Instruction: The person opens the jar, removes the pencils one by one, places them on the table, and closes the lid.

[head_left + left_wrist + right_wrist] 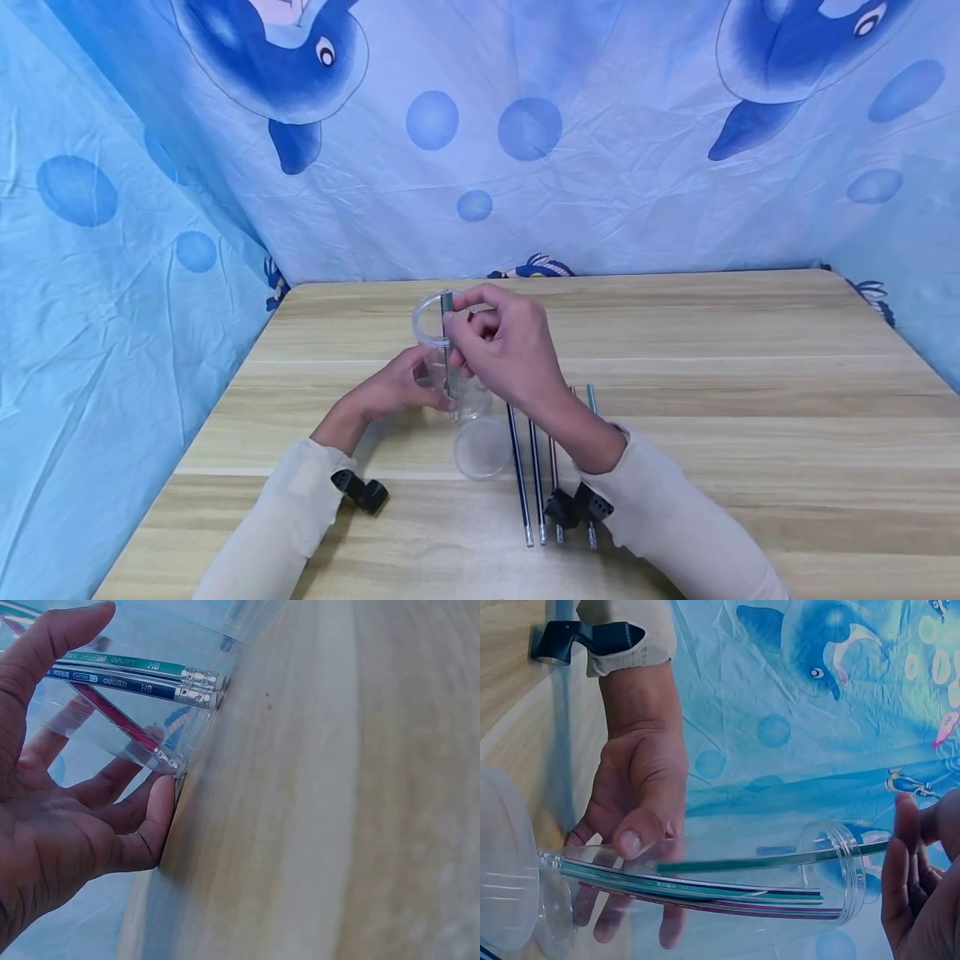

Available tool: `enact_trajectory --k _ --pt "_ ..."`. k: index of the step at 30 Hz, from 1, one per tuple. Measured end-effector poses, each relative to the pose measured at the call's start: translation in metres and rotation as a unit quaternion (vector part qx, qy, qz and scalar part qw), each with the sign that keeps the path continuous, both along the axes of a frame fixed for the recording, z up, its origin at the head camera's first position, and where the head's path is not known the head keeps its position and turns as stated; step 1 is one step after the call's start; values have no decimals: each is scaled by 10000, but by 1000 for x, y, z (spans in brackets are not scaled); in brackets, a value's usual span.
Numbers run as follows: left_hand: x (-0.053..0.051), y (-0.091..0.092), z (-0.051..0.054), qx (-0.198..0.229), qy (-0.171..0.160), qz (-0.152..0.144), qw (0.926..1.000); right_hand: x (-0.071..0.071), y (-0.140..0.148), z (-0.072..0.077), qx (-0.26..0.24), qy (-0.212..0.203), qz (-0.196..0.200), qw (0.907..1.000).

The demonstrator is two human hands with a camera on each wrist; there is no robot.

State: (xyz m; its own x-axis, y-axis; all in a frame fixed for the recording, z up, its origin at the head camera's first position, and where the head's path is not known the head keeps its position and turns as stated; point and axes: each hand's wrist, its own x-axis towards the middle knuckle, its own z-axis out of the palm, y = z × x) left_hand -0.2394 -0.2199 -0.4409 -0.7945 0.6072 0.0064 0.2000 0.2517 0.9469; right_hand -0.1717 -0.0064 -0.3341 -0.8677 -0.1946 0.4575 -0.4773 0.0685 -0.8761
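A clear plastic jar stands upright on the table, its mouth towards the top in the head view. My left hand holds it low down, thumb on one side and fingers behind. Several pencils lean inside, among them green, dark blue and red ones; their silver eraser ends rest at the bottom in the left wrist view. Over the mouth, my right hand pinches a green pencil near its upper end. That pencil reaches down through the rim, its lower end above the jar's bottom.
In front of the jar lies a round translucent lid. Another clear container, partly hidden, is close beside the jar. Several pencils lie side by side on the wooden table, partly under my right forearm. A dolphin-printed cloth hangs behind.
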Motion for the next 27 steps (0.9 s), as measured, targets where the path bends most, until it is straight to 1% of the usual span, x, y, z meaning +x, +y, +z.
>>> enact_trajectory --k 3,6,7,12,14,17,19,20,23,27 --pt "0 0 1 -49 2 29 10000 -2 0 -1 -231 509 -326 9979" --pt "1 -1 1 -30 -75 48 10000 -5 0 -3 -503 1010 -589 9919" --pt "1 -1 1 -37 -80 47 9999 -6 0 -3 -584 1120 -655 9898" --pt "1 0 1 -21 -56 33 10000 -9 1 -3 -852 1569 -763 9810" --pt "1 1 0 -12 -37 36 10000 -10 3 -1 -993 1749 -628 9775" --pt "1 1 0 -31 -53 53 10000 -11 8 4 -1248 1949 -281 9724" --pt "1 1 1 -65 -40 73 9999 -10 11 9 -1462 1968 -86 9695" --pt "1 1 1 -74 -43 77 9999 -9 13 11 -1539 1978 -53 9681" --pt "1 0 1 -121 -3 80 9999 -6 19 17 -1770 1996 -149 9636" --pt "1 1 0 -172 23 75 9998 -4 25 21 -2118 2105 -341 9538"
